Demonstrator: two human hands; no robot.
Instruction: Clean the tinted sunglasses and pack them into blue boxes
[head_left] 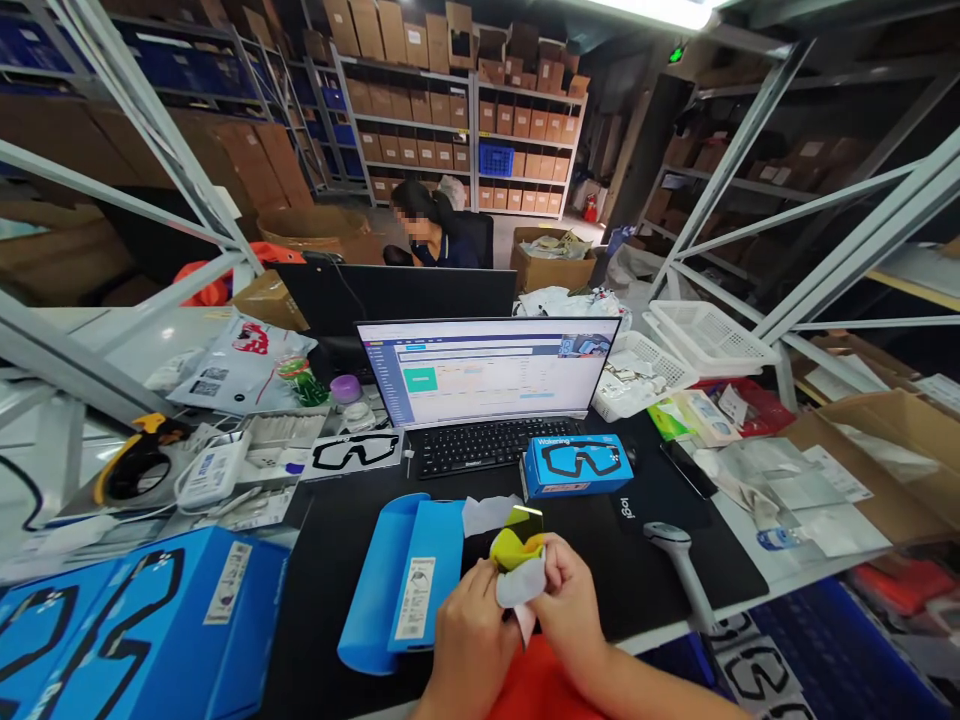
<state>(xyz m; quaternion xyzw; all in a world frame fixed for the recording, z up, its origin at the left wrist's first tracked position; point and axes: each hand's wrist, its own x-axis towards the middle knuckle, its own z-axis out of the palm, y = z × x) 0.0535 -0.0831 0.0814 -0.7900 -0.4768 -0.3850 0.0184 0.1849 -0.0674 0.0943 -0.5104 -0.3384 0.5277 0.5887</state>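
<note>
Both of my hands are in front of me at the near edge of the black desk mat. My left hand (474, 632) is closed on a white paper wrapping (523, 583), and my right hand (574, 605) pinches its other side. Out of the wrapping shows a bent, glossy yellow lens (514, 547); whether a frame goes with it is hidden. Left of my hands lies an opened blue box (439, 555) with a white label, and a whitish sheet (489, 514) sticks out beside it. A closed blue eyewear box (576, 466) sits farther back.
A monitor (487, 375) and keyboard (465, 453) stand behind. More blue boxes (142, 620) rise at the left. On the right are a barcode scanner (679, 560), a phone (688, 468) and white baskets (646, 372). A person (442, 235) sits beyond the monitors.
</note>
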